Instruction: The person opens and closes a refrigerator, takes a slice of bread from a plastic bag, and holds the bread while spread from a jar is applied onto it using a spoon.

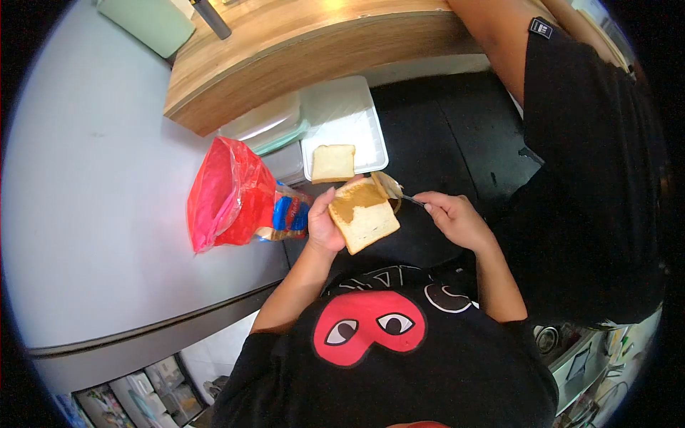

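My left hand [325, 222] is closed on the edge of a slice of bread [371, 230], holding it tilted in front of my chest. A thick brown spread [357, 201] covers its upper part; the lower part is bare. My right hand [458, 220] grips the thin handle of a metal spreading utensil [416, 201], whose tip is by the bread's upper right edge. Its exact kind is hard to make out. Just behind the bread shows part of a round, brown-smeared container, mostly hidden. A second slice of bread [333, 163] lies on the near edge of a white tray [364, 118].
A red plastic bread bag [246, 192] lies with its mouth open left of my hand. Lidded plastic containers [275, 128] stand beside the tray, under a wooden shelf [321, 46]. Another person in a black sleeve [585, 135] stands close on the right, by the black counter [446, 107].
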